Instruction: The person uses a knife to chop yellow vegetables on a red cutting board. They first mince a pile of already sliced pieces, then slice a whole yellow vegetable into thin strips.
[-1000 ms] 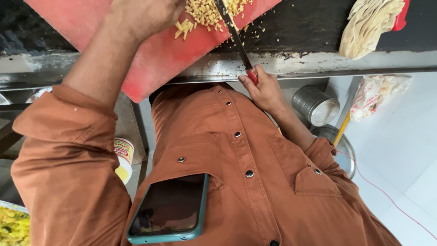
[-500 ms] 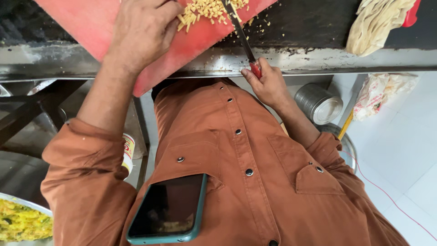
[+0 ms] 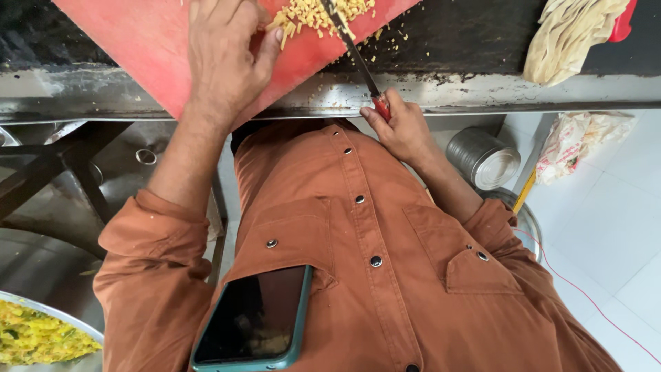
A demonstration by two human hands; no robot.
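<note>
Hands [image 3: 224, 58] chop on red board [image 3: 138, 41] atop steel counter [image 3: 482, 93].

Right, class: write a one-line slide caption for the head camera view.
Right hand holds a red-handled knife over chopped yellow pieces on a red cutting board; left hand rests beside them.

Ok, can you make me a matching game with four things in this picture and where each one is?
Things:
1. knife
2. phone
3. metal tin
4. chopped yellow bits

Places:
A. on the floor beside the person
B. in the right hand
C. on the red cutting board, next to the left hand
D. in the shirt pocket

Pairs: 1-B, 2-D, 3-A, 4-C
</note>
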